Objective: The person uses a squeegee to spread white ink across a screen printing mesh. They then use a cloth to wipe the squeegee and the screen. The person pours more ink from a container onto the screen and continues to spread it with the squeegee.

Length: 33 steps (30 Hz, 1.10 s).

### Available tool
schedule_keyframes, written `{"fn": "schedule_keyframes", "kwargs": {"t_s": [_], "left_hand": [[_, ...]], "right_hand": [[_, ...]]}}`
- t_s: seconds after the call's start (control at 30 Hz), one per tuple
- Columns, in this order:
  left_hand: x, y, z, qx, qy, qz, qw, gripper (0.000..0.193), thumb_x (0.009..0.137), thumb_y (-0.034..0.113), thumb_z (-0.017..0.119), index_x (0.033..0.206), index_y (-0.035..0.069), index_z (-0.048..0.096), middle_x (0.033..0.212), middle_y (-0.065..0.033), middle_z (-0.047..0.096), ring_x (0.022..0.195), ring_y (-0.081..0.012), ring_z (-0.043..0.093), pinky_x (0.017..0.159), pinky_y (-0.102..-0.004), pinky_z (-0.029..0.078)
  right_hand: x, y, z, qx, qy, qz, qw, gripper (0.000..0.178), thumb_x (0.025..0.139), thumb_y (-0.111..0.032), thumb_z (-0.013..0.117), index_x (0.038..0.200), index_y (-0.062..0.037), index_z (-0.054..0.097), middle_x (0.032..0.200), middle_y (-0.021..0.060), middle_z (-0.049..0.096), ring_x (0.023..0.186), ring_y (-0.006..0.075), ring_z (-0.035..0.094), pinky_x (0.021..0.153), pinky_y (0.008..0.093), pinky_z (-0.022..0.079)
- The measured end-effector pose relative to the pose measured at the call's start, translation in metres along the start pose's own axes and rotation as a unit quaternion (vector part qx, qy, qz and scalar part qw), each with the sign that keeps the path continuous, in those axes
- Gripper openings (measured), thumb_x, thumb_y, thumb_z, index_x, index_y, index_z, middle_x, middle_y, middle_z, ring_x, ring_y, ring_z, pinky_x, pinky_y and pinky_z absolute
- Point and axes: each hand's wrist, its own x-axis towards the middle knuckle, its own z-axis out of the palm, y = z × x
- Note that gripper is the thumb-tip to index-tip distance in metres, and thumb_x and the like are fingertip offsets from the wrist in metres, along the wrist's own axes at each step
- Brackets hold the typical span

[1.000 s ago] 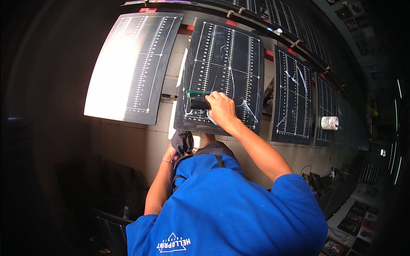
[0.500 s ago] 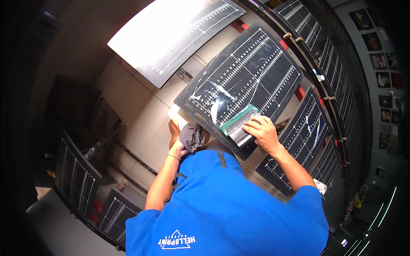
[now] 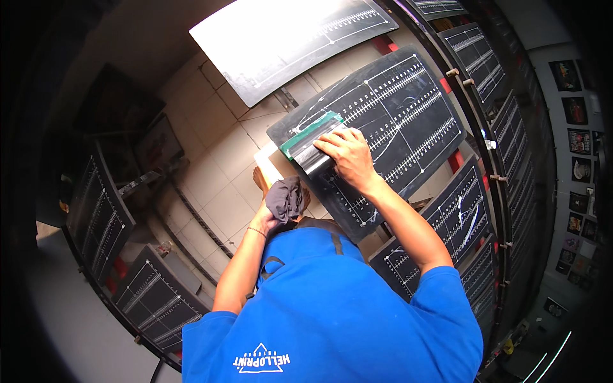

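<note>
My right hand grips a squeegee with a metal holder and a green blade. The blade rests on the left end of a black board marked with white ruler scales and guide lines. Whitish smears show on the board's surface. Down by my waist, my left hand is wrapped around a bunched dark grey cloth, apart from the board.
Beyond the board is another one, washed out by bright light. More marked boards stand at my right and left. A dark rail curves along the right side. Tiled floor shows between the boards.
My right hand has moved the squeegee left and away from me, to the board's left end. The smears there have lessened. My left hand keeps the cloth. The view has shifted slightly.
</note>
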Motion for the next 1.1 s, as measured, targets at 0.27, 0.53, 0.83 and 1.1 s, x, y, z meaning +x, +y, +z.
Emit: {"fn": "schedule_keyframes", "kwargs": {"t_s": [0.27,0.53,0.83,1.1], "left_hand": [[0.013,-0.014,-0.033,0.021,-0.005,0.007,1.000,0.042,0.108,0.029,0.043,0.140,0.003,0.049,0.130,-0.0122,0.063,0.113,-0.0240,0.065,0.101,-0.0394,0.054],[0.010,-0.016,-0.034,0.023,-0.021,-0.001,1.000,0.038,0.107,0.026,0.046,0.138,0.003,0.051,0.123,-0.0116,0.065,0.107,-0.0221,0.067,0.097,-0.0362,0.056],[0.017,-0.023,-0.046,0.004,0.001,0.023,1.000,0.038,0.106,0.022,0.045,0.136,0.001,0.053,0.125,-0.0132,0.066,0.109,-0.0229,0.068,0.094,-0.0385,0.058],[0.022,-0.026,-0.047,-0.001,-0.001,0.030,1.000,0.041,0.106,0.027,0.046,0.136,0.000,0.052,0.127,-0.0157,0.065,0.110,-0.0257,0.068,0.096,-0.0401,0.058]], "right_hand": [[-0.055,0.005,-0.041,0.003,-0.020,0.051,0.999,0.048,0.065,-0.004,0.068,0.111,-0.0152,0.071,0.114,0.0008,0.070,0.105,0.0231,0.065,0.091,0.0393,0.047],[0.014,0.036,-0.006,-0.121,0.078,0.255,0.956,0.026,0.074,-0.007,0.068,0.101,-0.0098,0.068,0.098,0.0066,0.068,0.093,0.0284,0.064,0.081,0.0428,0.050],[0.009,-0.057,0.012,-0.039,-0.002,0.158,0.987,0.044,0.068,-0.005,0.069,0.112,-0.0071,0.064,0.098,0.0088,0.064,0.091,0.0287,0.065,0.079,0.0386,0.055],[-0.021,-0.063,-0.030,0.036,-0.022,0.189,0.981,0.042,0.068,0.000,0.067,0.110,-0.0069,0.067,0.103,0.0078,0.068,0.095,0.0284,0.066,0.083,0.0386,0.055]]}}
